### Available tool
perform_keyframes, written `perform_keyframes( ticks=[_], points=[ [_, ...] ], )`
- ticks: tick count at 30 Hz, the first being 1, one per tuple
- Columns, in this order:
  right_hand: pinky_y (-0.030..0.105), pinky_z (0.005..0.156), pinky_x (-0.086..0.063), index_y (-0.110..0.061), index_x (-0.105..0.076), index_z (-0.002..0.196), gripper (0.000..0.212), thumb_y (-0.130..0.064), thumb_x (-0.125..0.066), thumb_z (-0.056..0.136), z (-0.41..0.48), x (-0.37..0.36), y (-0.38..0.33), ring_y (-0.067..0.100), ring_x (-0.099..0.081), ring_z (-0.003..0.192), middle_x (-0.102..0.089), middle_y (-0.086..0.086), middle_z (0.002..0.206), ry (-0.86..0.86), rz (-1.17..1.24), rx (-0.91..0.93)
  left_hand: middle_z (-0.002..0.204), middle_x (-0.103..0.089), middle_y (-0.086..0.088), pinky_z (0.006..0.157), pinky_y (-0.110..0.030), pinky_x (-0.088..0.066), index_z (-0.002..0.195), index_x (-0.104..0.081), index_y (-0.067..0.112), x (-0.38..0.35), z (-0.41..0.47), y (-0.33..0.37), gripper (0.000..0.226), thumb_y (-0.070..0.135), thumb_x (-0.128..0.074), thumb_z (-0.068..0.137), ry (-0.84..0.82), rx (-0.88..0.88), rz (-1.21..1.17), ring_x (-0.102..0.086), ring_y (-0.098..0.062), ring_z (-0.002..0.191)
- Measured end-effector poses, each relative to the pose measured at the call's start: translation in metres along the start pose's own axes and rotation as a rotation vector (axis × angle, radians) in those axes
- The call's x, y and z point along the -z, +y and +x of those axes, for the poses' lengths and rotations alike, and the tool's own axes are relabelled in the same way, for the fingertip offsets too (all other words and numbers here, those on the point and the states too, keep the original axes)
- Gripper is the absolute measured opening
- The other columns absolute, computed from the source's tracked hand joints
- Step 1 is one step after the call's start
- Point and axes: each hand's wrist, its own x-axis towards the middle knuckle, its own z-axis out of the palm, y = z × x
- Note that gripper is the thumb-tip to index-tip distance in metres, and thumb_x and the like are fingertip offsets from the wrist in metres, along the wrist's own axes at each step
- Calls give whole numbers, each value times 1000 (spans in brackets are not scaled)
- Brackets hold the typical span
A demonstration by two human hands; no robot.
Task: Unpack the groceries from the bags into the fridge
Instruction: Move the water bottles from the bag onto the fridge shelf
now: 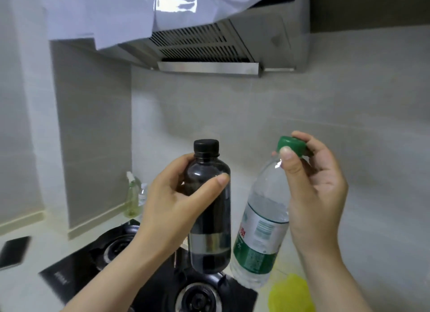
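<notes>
My left hand point(172, 202) grips a dark bottle point(210, 221) with a black cap, held upright above the stove. My right hand point(311, 190) holds a clear water bottle point(260, 223) by its green cap point(292, 146), thumb and fingers curled round the neck. The water bottle has a green and white label and hangs tilted, its base toward the lower left. Both bottles are side by side in mid-air, close but apart. No fridge or bag shows in this view.
A black gas stove point(144, 272) with two burners lies below my hands. A range hood point(209, 44) hangs above. Two small bottles point(135, 195) stand in the counter's back corner. A dark phone point(14, 251) lies at left, and a yellow object point(292, 293) sits at lower right.
</notes>
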Motion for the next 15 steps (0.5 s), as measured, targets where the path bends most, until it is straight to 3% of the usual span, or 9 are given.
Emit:
perform_keyframes(
  ticks=[8,12,15],
  points=[
    [18,75,-51,-21,-63,109,24,-21,-67,85,5,-42,30,19,-69,90,-71,0,97,-210,198,-86,87,-73,-1,76,-49,-59,95,-70,30,26,-6,0,33,44,-73,65,154,0,153,-70,-22,82],
    [16,72,-51,-18,-63,108,24,-19,-65,84,-4,-70,35,13,-67,85,-70,-2,94,-255,305,-130,89,-73,0,77,-52,-57,97,-69,32,56,-14,6,35,47,-73,65,219,14,243,-70,-23,84],
    [17,73,-52,-20,-63,108,23,-19,-65,85,-13,-98,33,11,-67,86,-70,-4,94,-311,355,-144,88,-74,0,75,-45,-60,97,-69,33,81,-21,13,36,47,-73,64,280,4,293,-71,-20,82]
  ],
)
